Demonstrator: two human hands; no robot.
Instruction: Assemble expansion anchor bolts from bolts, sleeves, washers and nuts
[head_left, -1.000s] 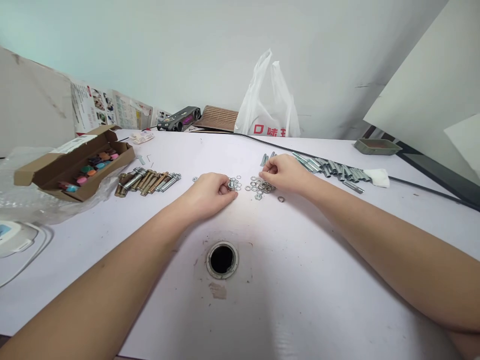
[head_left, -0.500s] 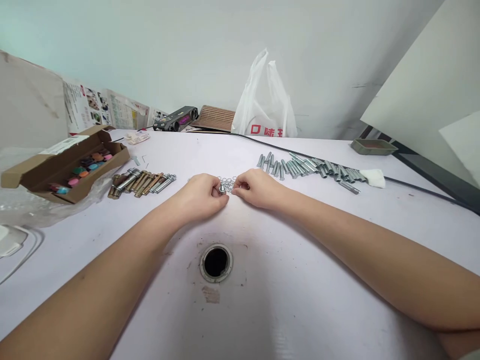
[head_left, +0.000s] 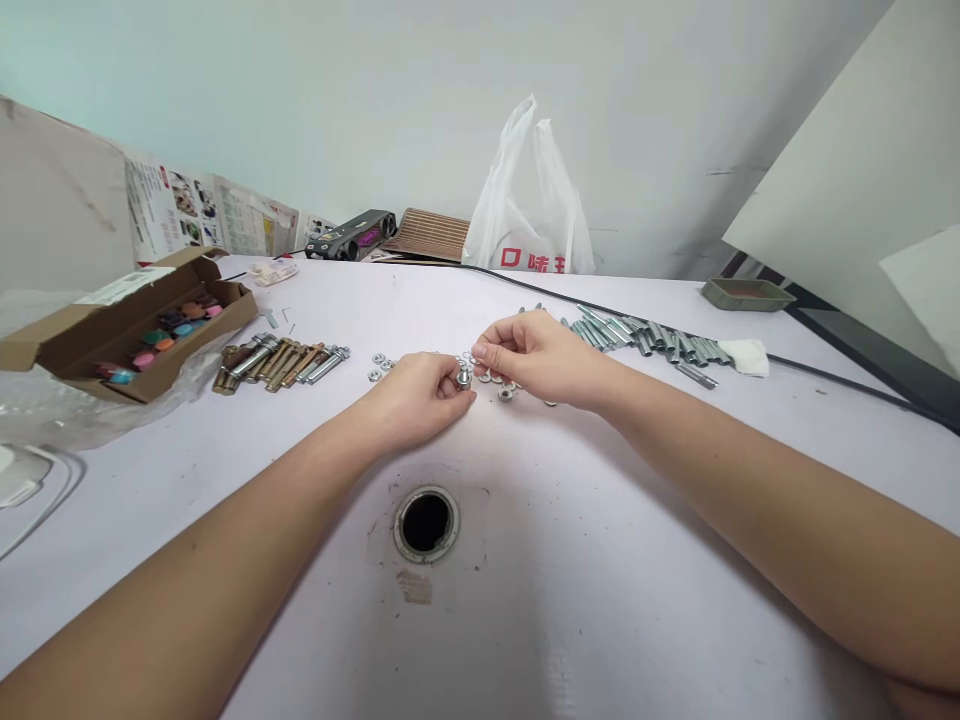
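Note:
A small silver metal piece [head_left: 464, 377], like a bolt end, is pinched between the thumb and fingers of my left hand [head_left: 424, 400]. Just right of it and slightly higher, my right hand [head_left: 525, 352] has thumb and forefinger pressed together around something small and ring-like, perhaps a washer. Loose silver nuts [head_left: 379, 358] lie left of my left hand. Several round metal pieces [head_left: 505, 395] rest below my right hand, partly hidden by it. Grey metal bolts and sleeves [head_left: 607, 330] are spread behind the right hand.
Assembled bolts [head_left: 281, 362] lie beside an open cardboard box [head_left: 135, 300] of coloured items at left. A round hole [head_left: 426, 524] opens in the white table [head_left: 480, 620]. Behind are a white plastic bag [head_left: 525, 220], black cable [head_left: 517, 284] and green tray [head_left: 748, 293].
My right hand has lifted and moved right and up, uncovering round pieces on the table. My left hand has shifted slightly right with the silver piece still pinched.

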